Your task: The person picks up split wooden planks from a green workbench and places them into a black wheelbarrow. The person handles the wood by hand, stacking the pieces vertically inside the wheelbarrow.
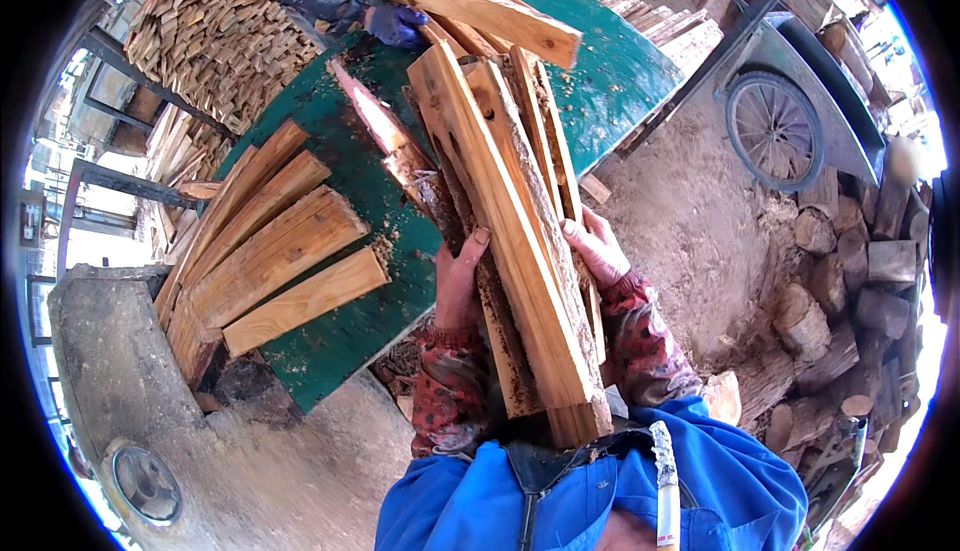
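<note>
Between my two bare hands is a stack of long sawn wooden boards [500, 221], some with rough bark edges. It leans lengthwise from the green table [325, 376] toward my chest. My left hand [460, 281] grips the stack's left side, its thumb on the outer wood. On the right side, my right hand [598, 248] is closed round the edges, thumb on top. The undersides of my fingers are hidden. A splintered, pinkish bark-edged slab [375, 116] lies against the stack's left side.
Several loose boards [285, 236] fan out on the table's left. Across it, a co-worker's purple-gloved hand [397, 24] is at another board [490, 16]. A wood pile [215, 46] stands behind. On the right are a wheeled cart [775, 131] and stacked logs [805, 321].
</note>
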Demonstrator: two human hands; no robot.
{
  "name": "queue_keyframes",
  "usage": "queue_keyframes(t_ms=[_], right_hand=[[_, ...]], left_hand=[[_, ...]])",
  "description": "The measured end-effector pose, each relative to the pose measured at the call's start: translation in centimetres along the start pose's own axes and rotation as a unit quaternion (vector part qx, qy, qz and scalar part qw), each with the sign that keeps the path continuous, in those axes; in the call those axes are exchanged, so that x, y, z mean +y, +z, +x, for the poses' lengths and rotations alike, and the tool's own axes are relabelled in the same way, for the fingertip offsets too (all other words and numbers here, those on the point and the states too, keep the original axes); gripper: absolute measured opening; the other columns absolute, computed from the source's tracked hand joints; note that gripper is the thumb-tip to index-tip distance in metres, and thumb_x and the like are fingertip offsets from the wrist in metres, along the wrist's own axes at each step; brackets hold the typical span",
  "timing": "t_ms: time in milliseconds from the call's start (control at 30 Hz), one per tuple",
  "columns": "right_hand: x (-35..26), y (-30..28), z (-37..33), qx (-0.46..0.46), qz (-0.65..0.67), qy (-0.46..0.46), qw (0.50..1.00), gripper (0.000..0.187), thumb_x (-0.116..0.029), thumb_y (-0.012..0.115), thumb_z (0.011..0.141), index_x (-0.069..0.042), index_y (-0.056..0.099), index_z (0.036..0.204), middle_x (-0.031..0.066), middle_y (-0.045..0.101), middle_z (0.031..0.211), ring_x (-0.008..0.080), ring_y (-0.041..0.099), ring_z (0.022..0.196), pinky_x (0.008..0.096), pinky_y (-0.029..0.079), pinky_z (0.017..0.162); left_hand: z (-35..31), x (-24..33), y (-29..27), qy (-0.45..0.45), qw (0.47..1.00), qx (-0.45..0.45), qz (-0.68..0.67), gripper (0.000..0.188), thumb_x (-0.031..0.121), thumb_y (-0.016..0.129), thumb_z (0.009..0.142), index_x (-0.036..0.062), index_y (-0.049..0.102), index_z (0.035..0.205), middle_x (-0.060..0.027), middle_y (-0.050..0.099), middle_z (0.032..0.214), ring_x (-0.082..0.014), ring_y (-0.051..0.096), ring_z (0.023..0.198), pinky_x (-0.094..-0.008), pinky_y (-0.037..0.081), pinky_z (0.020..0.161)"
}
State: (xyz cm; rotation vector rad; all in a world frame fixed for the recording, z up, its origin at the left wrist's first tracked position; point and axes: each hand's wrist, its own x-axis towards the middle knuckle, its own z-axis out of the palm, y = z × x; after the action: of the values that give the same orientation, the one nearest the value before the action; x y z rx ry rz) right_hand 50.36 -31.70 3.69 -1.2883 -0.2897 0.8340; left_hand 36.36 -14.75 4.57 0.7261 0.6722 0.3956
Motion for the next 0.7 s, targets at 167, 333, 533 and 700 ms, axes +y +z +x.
queue_keyframes(t_ms=[167,333,533,700], right_hand=[[-0.9,-6.8,-6.3,-0.003,0.016,-0.007,1.0,0.09,-0.052,0.076,0.08,0.007,0.042,0.14,0.014,0.056,0.13,0.0193,0.053,0.116,0.0337,0.042,0.102],[-2.2,-14.6,-12.8,0.027,0.043,-0.045,0.998,0.084,-0.046,0.075,0.084,0.007,0.041,0.14,0.0133,0.057,0.129,0.019,0.053,0.117,0.034,0.042,0.102],[-3.5,-23.8,-18.9,0.12,0.073,-0.076,0.987,0.079,-0.044,0.074,0.085,0.006,0.044,0.139,0.0124,0.058,0.126,0.0176,0.055,0.112,0.0332,0.044,0.098],[-3.9,-30.2,-22.3,0.196,0.092,-0.093,0.972,0.073,-0.043,0.071,0.089,0.006,0.045,0.138,0.0108,0.059,0.125,0.0162,0.055,0.112,0.0327,0.044,0.098]], left_hand=[[-6.0,-5.2,6.9,0.006,1.0,-0.004,-0.016,0.07,0.016,0.073,0.085,-0.0017,0.037,0.143,-0.012,0.052,0.134,-0.0236,0.057,0.115,-0.0375,0.049,0.096],[-9.9,-10.8,13.8,0.031,0.996,-0.042,0.071,0.059,0.017,0.073,0.087,-0.0021,0.046,0.136,-0.0094,0.058,0.127,-0.021,0.058,0.112,-0.0353,0.047,0.096],[-11.7,-16.4,22.7,-0.004,0.984,-0.132,0.116,0.057,0.02,0.074,0.087,-0.002,0.049,0.134,-0.0077,0.059,0.125,-0.0181,0.058,0.109,-0.0333,0.046,0.096],[-10.6,-21.1,28.7,-0.039,0.967,-0.188,0.167,0.054,0.023,0.075,0.087,-0.0033,0.054,0.129,-0.0066,0.061,0.118,-0.0159,0.059,0.103,-0.0312,0.047,0.093]])
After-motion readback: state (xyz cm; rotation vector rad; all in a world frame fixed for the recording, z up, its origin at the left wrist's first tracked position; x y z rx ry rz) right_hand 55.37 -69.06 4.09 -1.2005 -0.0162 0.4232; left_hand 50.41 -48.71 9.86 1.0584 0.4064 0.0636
